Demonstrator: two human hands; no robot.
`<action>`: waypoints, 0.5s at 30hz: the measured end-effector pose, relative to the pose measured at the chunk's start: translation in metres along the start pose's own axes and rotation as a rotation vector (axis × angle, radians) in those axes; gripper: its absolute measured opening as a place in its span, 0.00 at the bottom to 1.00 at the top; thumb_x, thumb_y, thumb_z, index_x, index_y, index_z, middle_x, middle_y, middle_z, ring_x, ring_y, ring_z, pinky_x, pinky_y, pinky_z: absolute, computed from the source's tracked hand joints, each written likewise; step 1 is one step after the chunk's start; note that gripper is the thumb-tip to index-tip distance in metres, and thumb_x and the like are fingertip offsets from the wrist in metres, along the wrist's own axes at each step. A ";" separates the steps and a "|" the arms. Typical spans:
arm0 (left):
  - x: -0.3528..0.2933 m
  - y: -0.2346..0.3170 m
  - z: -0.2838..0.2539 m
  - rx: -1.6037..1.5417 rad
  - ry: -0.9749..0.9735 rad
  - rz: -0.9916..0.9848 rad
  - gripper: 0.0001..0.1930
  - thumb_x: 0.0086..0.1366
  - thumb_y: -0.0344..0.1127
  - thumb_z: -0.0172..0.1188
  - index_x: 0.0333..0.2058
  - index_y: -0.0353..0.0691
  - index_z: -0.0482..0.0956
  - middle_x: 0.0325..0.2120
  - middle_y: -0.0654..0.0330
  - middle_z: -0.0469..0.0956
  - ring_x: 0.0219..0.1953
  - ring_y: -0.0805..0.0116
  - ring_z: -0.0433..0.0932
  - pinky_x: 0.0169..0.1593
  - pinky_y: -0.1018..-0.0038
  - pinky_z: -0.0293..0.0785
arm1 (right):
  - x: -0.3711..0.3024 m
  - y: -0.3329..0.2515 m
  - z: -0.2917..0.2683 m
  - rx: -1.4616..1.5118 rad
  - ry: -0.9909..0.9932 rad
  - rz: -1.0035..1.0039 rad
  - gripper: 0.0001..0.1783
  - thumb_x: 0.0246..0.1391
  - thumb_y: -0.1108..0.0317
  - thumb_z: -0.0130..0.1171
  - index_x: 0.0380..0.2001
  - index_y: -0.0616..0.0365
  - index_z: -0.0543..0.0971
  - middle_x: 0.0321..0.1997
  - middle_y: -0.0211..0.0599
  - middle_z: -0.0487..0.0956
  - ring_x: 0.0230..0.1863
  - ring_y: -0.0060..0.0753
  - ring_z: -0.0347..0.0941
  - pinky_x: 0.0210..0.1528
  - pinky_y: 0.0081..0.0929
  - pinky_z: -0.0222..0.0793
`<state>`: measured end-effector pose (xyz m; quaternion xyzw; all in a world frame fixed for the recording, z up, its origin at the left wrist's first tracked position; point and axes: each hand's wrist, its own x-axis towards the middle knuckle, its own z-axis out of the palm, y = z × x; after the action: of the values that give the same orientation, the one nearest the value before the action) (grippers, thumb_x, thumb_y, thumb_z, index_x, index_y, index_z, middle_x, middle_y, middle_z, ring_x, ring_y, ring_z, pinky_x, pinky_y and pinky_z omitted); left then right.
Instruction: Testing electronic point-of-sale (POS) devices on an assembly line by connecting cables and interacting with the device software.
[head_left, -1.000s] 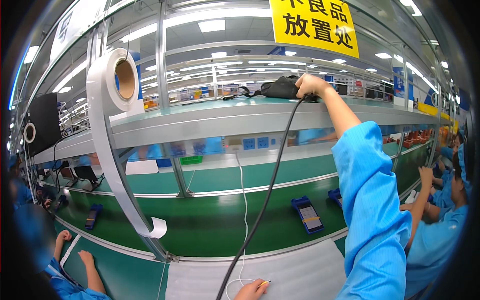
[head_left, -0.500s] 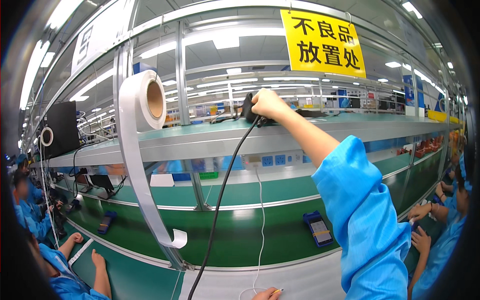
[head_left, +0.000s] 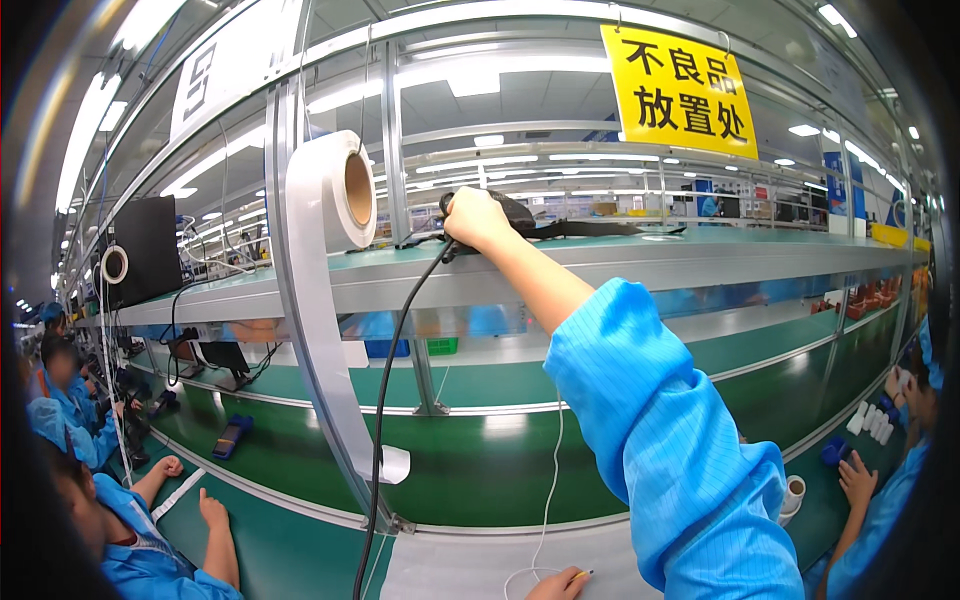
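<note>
My right hand (head_left: 475,218), in a blue sleeve, reaches up to the raised shelf (head_left: 620,262). Its fingers are closed round a black object (head_left: 515,211) whose kind I cannot make out. A black cable (head_left: 392,365) hangs from the hand down past the white mat (head_left: 440,568). Behind the object lies a flat black strap (head_left: 590,230) along the shelf top. Low at the front edge, my left hand (head_left: 560,584) shows only in part, closed on a thin yellow-tipped stick. A thin white cable (head_left: 556,450) runs down beside it.
A white label roll (head_left: 320,195) hangs by the metal post (head_left: 290,230), its strip trailing down. A yellow sign (head_left: 685,92) hangs above the shelf. A green conveyor belt (head_left: 490,470) runs behind the mat. Co-workers in blue sit left (head_left: 135,530) and right (head_left: 890,510).
My right hand has moved left along the shelf, and the black cable has shifted with it. The view has turned slightly; the blue handheld device on the belt is now hidden behind my sleeve.
</note>
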<state>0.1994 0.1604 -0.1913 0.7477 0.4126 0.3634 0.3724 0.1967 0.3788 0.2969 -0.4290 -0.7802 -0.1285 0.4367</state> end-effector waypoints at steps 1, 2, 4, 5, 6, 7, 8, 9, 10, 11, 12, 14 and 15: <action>0.001 0.002 0.000 -0.021 -0.008 0.015 0.16 0.64 0.44 0.48 0.34 0.34 0.73 0.29 0.42 0.75 0.32 0.44 0.73 0.37 0.58 0.67 | 0.002 -0.001 0.004 -0.005 0.024 -0.024 0.13 0.44 0.68 0.52 0.32 0.65 0.77 0.39 0.54 0.76 0.45 0.49 0.73 0.47 0.37 0.70; 0.001 0.003 0.000 -0.042 -0.015 0.029 0.16 0.64 0.44 0.47 0.33 0.34 0.72 0.28 0.42 0.75 0.32 0.43 0.73 0.37 0.57 0.66 | 0.006 -0.002 0.007 -0.013 0.001 0.009 0.14 0.44 0.68 0.53 0.33 0.66 0.77 0.40 0.53 0.76 0.45 0.48 0.73 0.47 0.36 0.70; 0.001 0.003 0.001 -0.035 -0.032 0.004 0.16 0.64 0.44 0.47 0.32 0.33 0.72 0.29 0.41 0.74 0.32 0.43 0.73 0.37 0.57 0.66 | 0.012 -0.004 0.012 0.005 -0.030 0.017 0.15 0.43 0.68 0.53 0.34 0.66 0.76 0.42 0.55 0.75 0.46 0.49 0.72 0.48 0.36 0.69; 0.001 0.002 0.003 -0.025 -0.050 -0.013 0.16 0.64 0.44 0.47 0.32 0.33 0.72 0.29 0.40 0.74 0.33 0.43 0.73 0.38 0.56 0.66 | 0.014 -0.005 0.014 0.015 -0.050 0.013 0.15 0.43 0.68 0.54 0.34 0.66 0.76 0.42 0.55 0.75 0.46 0.50 0.72 0.48 0.36 0.69; 0.003 -0.005 0.007 -0.032 -0.049 -0.024 0.16 0.64 0.44 0.47 0.32 0.33 0.72 0.29 0.40 0.74 0.33 0.43 0.73 0.38 0.56 0.66 | 0.015 -0.006 0.018 0.033 -0.046 -0.003 0.16 0.43 0.67 0.53 0.35 0.65 0.76 0.41 0.56 0.75 0.46 0.50 0.72 0.48 0.37 0.69; 0.006 -0.017 0.012 -0.028 -0.028 -0.003 0.16 0.63 0.44 0.48 0.32 0.33 0.72 0.29 0.39 0.74 0.33 0.43 0.73 0.37 0.56 0.66 | 0.018 -0.006 0.024 0.058 -0.024 0.012 0.15 0.42 0.68 0.53 0.34 0.66 0.77 0.41 0.55 0.76 0.46 0.49 0.73 0.49 0.36 0.69; 0.003 -0.017 0.015 -0.025 -0.018 0.017 0.17 0.63 0.44 0.49 0.32 0.33 0.72 0.29 0.39 0.74 0.33 0.43 0.73 0.37 0.55 0.66 | 0.022 -0.004 0.024 0.040 -0.057 -0.010 0.17 0.43 0.65 0.54 0.34 0.67 0.77 0.42 0.56 0.75 0.46 0.49 0.72 0.49 0.36 0.68; 0.000 -0.018 0.016 -0.037 -0.037 0.001 0.17 0.63 0.44 0.49 0.32 0.33 0.72 0.29 0.39 0.74 0.33 0.43 0.73 0.37 0.55 0.66 | 0.027 0.001 0.022 0.022 -0.093 -0.028 0.19 0.43 0.62 0.55 0.34 0.68 0.77 0.43 0.57 0.75 0.47 0.49 0.72 0.49 0.35 0.68; -0.001 -0.005 0.007 0.014 -0.069 -0.043 0.17 0.64 0.45 0.48 0.33 0.35 0.72 0.25 0.46 0.75 0.30 0.48 0.74 0.35 0.61 0.68 | 0.027 -0.004 0.026 0.073 -0.124 -0.086 0.24 0.43 0.56 0.56 0.35 0.68 0.77 0.43 0.57 0.75 0.47 0.50 0.72 0.50 0.35 0.67; -0.002 0.007 -0.002 0.062 -0.112 -0.081 0.16 0.65 0.46 0.46 0.35 0.37 0.71 0.21 0.54 0.76 0.27 0.54 0.76 0.32 0.66 0.70 | 0.024 -0.010 0.020 0.118 -0.152 -0.137 0.28 0.43 0.50 0.56 0.36 0.68 0.77 0.44 0.58 0.74 0.47 0.51 0.71 0.50 0.35 0.67; -0.001 0.011 -0.006 0.027 -0.167 -0.149 0.16 0.65 0.46 0.46 0.35 0.37 0.72 0.23 0.53 0.76 0.28 0.56 0.76 0.34 0.66 0.70 | 0.022 -0.012 0.012 -0.003 -0.154 -0.159 0.36 0.44 0.39 0.53 0.38 0.67 0.77 0.43 0.58 0.75 0.47 0.54 0.70 0.51 0.36 0.66; 0.005 0.019 -0.007 -0.011 -0.251 -0.217 0.15 0.65 0.45 0.46 0.36 0.38 0.72 0.24 0.53 0.77 0.29 0.59 0.76 0.36 0.68 0.70 | 0.015 0.002 -0.006 0.124 0.033 -0.068 0.35 0.50 0.39 0.47 0.36 0.66 0.78 0.40 0.56 0.76 0.46 0.54 0.71 0.49 0.38 0.66; 0.006 0.020 -0.010 -0.016 -0.246 -0.240 0.15 0.65 0.45 0.47 0.35 0.38 0.72 0.24 0.53 0.76 0.29 0.59 0.76 0.35 0.68 0.70 | -0.005 -0.006 -0.020 0.104 0.076 -0.053 0.33 0.51 0.40 0.47 0.31 0.65 0.79 0.39 0.56 0.76 0.45 0.54 0.72 0.47 0.42 0.66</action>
<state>0.2000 0.1604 -0.1679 0.7289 0.4472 0.2252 0.4669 0.2049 0.3609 0.3056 -0.3801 -0.7797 -0.1156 0.4840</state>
